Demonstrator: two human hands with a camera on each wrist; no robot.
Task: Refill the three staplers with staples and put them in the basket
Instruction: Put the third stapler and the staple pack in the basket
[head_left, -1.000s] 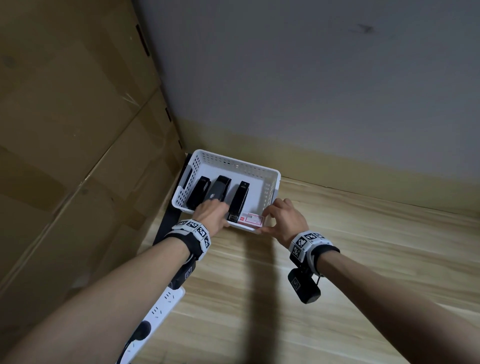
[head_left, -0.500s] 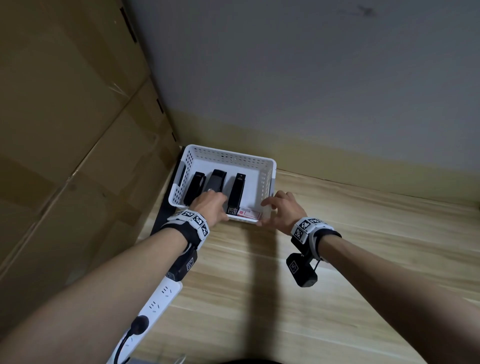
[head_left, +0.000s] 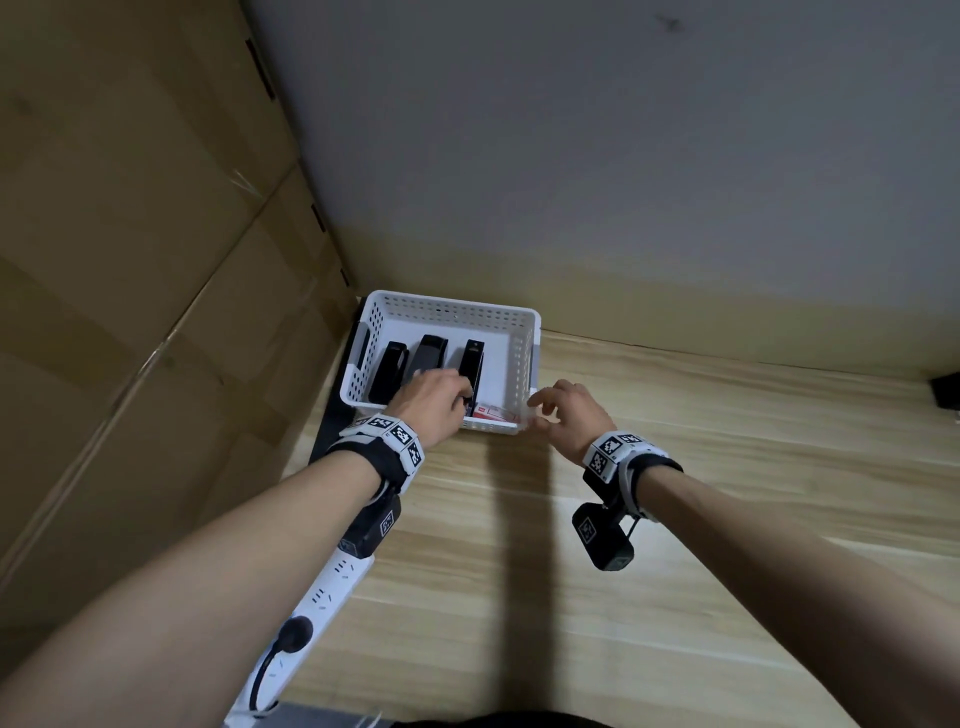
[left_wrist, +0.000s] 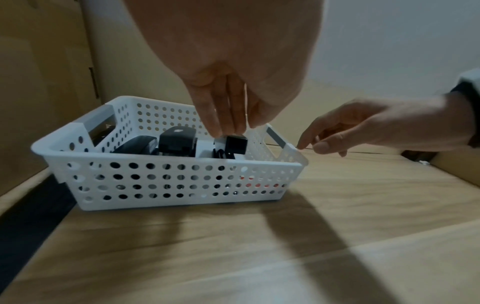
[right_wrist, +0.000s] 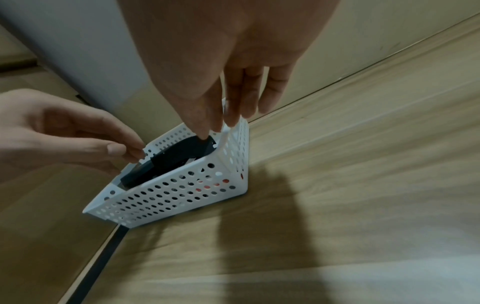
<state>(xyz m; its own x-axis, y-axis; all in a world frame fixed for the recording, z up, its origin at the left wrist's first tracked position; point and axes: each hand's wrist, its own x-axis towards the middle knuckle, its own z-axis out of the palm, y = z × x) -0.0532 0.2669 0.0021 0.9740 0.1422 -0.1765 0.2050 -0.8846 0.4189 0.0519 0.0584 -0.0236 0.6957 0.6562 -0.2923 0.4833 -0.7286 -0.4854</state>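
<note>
Staplers: all three lie side by side in the white basket (head_left: 451, 310) at the far left corner of the bench (head_left: 675, 519), long axes running away from you toward the wall. The left stapler (head_left: 388, 371) and the middle stapler (head_left: 429, 353) lie untouched. The right stapler (left_wrist: 235, 144) sits directly under your left hand (head_left: 435, 402), whose fingertips (left_wrist: 228, 125) pinch its near end from above. A red-and-white staple box (head_left: 493, 413) lies flat in the near right corner, just beside that stapler.

Your right hand (head_left: 569, 415) is loosely spread, fingers relaxed, at the basket's near right corner; it looks to be brushing the rim (the wrist views are too blurred to be sure of contact).

I'd judge you are starting on the right stapler. Its length points straight away from your left hand, so lifting the near end up and back toward you should clear the front wall without knocking its neighbour.
</note>
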